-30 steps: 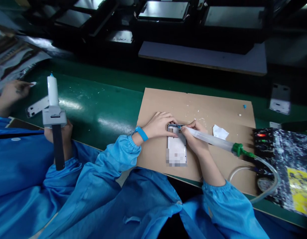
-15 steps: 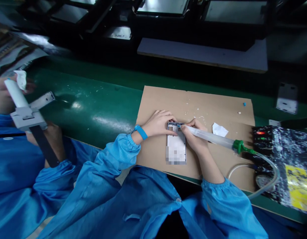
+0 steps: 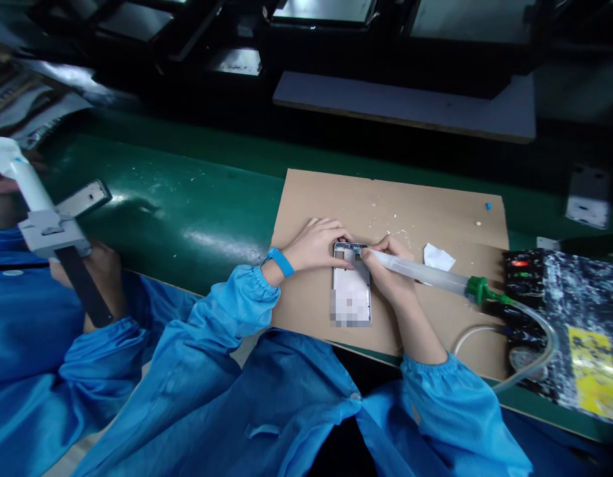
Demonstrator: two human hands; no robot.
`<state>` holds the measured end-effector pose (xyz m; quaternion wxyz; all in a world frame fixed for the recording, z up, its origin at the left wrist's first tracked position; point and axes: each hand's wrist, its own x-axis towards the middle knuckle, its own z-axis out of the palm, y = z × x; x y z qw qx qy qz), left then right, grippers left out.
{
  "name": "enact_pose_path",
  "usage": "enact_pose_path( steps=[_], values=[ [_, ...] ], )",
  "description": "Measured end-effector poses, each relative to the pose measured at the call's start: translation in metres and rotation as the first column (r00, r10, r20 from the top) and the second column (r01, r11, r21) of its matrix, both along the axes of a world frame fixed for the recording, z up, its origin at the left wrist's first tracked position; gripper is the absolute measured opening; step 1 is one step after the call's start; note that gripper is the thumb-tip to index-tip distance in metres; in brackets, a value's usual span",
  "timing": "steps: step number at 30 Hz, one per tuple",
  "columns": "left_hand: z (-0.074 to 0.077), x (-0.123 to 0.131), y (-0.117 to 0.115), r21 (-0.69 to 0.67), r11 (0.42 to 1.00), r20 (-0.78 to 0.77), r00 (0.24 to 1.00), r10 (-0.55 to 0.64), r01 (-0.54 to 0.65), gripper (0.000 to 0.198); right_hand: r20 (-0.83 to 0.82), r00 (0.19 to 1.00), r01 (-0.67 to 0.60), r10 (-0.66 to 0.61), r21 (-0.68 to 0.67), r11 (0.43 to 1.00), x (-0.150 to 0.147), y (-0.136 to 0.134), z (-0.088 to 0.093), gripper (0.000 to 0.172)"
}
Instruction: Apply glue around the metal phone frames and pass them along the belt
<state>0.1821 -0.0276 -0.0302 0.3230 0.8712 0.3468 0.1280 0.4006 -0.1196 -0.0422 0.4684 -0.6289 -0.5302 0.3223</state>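
A phone frame, pale inside with a dark rim, lies on the brown cardboard sheet in front of me. My left hand grips its upper left side, thumb across the inner face and fingers behind the top edge. In my right hand is a glue syringe, a clear barrel with a green cap joined to a hose. Its tip is at the upper part of the frame, near the cut-outs; whether it touches cannot be made out. Part of the frame's lower end is blurred by pixels.
A speckled dispenser box with a yellow label stands at right, joined by the hose. White paper lies beside the syringe. At left a co-worker's hand is by a grey-white tool; another phone part is behind it.
My hands, the phone frame and the syringe stay almost in place. On the left, the co-worker's far hand and white wipe have moved left along the tool. The phone part at far right appears shifted right.
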Motion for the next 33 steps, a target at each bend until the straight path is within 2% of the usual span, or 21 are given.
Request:
enact_pose_path(
  steps=[33],
  values=[
    [-0.0026,0.0007,-0.0004,0.013,1.0,0.007,1.0,0.003,-0.003,0.051,0.02,0.999,-0.024,0.024,-0.012,1.0,0.0014,-0.0005,-0.0029,0.034]
  ],
)
